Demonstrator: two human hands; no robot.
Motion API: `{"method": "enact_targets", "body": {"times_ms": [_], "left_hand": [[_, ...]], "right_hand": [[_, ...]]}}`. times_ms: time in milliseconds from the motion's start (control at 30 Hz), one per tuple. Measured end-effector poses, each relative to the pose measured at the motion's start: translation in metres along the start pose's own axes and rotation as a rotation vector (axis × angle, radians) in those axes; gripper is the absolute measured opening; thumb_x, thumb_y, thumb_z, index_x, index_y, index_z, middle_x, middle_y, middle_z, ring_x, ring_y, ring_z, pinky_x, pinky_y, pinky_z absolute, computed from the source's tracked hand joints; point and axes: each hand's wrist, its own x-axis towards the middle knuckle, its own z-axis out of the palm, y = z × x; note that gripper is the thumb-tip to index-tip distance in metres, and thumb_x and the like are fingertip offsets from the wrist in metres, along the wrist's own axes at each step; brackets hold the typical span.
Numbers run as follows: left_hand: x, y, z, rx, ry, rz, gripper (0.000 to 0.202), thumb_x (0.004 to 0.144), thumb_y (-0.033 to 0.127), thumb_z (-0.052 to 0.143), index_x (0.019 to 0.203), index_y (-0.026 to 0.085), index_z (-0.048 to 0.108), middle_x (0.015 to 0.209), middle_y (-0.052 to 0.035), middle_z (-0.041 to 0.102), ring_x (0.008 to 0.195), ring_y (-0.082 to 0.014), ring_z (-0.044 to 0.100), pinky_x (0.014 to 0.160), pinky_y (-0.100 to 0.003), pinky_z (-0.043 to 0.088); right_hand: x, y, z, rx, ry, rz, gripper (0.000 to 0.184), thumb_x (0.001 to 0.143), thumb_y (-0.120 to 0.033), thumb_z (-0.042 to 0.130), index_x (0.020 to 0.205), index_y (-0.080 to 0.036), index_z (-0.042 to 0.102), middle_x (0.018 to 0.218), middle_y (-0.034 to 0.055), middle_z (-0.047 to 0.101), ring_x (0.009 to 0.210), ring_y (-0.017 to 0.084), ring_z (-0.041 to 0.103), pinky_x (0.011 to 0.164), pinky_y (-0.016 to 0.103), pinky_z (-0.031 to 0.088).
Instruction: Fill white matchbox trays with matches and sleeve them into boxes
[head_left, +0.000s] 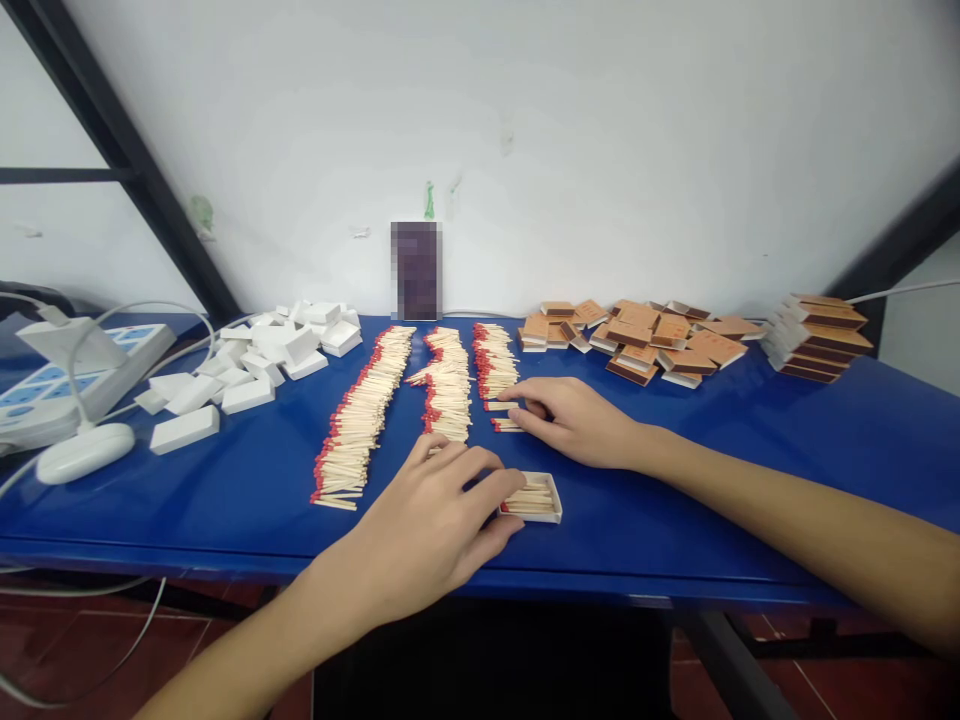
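The left hand [442,500] grips the near tray [541,518]; the right hand [574,420], loosely open, seems to be picking matches [495,365], needing a light pinch.

Free tabletop [403,412] between left match row [360,420] and middle match row [448,390], left hand [439,515] across the near end

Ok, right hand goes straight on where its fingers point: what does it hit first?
The right hand would first meet the loose matches at the near end of the rightmost row; contact is hard to judge. Beyond, probably the middle row.
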Motion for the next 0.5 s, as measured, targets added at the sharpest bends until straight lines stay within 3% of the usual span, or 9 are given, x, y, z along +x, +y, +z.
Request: {"method": "enact_targets", "body": {"times_ms": [300,500], "left_hand": [[0.0001,0.0002,-0.001,-0.001,-0.004,-0.001,0.019,0.102,0.028,0.05,0.117,0.019,0.059,0.106,-0.0052,0.064,0.098,-0.0211,0.061,0.096,-0.041,0.035],[0.0011,0.0004,-0.0005,0.003,0.005,0.002,0.019,0.102,0.028,0.05,0.116,0.019,0.059,0.105,-0.0053,0.064,0.097,-0.0211,0.061,0.095,-0.041,0.035]], "right_hand": [[0.0002,0.0013,0.0005,-0.011,-0.001,-0.007,0.033,0.098,-0.031,0.046,0.113,-0.013,0.068,0.071,0.0018,0.058,0.061,0.015,0.047,0.062,0.027,0.033],[0.0,0.0009,0.0006,-0.01,-0.013,0.011,0.034,0.098,-0.031,0.047,0.12,-0.013,0.066,0.072,0.0016,0.059,0.062,0.015,0.048,0.062,0.027,0.033]]}}
